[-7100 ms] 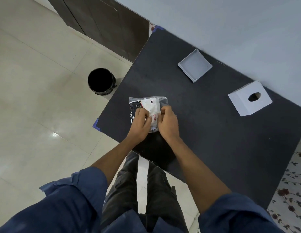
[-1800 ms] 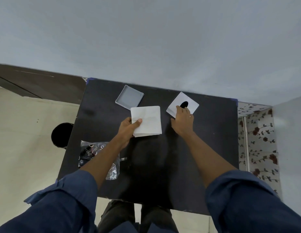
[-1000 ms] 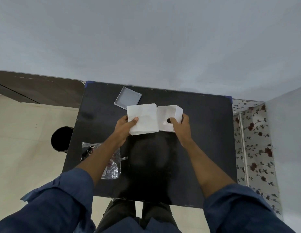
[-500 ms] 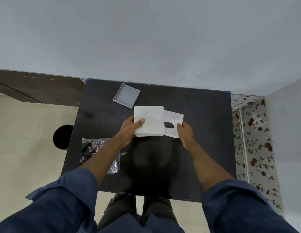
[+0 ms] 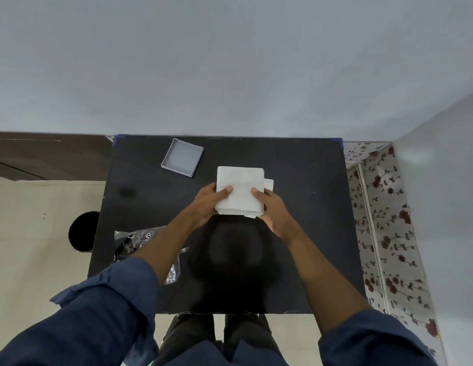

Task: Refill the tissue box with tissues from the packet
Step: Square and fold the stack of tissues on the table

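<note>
Black square table top point(image 5: 296, 233), set against a pale grey wall; blue tape at its two far corners.

Item: thick stack of white folded tissues point(image 5: 240, 190). You hold it above the middle of the table, your left hand point(image 5: 207, 204) on its left edge and your right hand point(image 5: 273, 210) on its right. Each thumb lies flat on the top sheet; the remaining fingers curl beneath, so both hands pinch the stack from opposite sides.

Item: white square tissue box point(image 5: 269, 184). Only a corner shows, just past your right fingertips and under the stack. Whether its open side faces up cannot be told.

Step in hand, as judged: seating the stack in the box. Keep the sheets square, line their edges up with the box walls, and lower them level so no corner folds over the rim. Loose sheet corners peek out at the near edge by your right palm; tuck these first.

Item: shallow grey square lid-like tray point(image 5: 183, 157), beyond your left fingertips, well apart.

Item: clear printed plastic packet point(image 5: 130, 243), crumpled, under your left forearm near the table's left edge; it may slide off if nudged.

Open room: bare table to the right of your right hand and nearer you.
</note>
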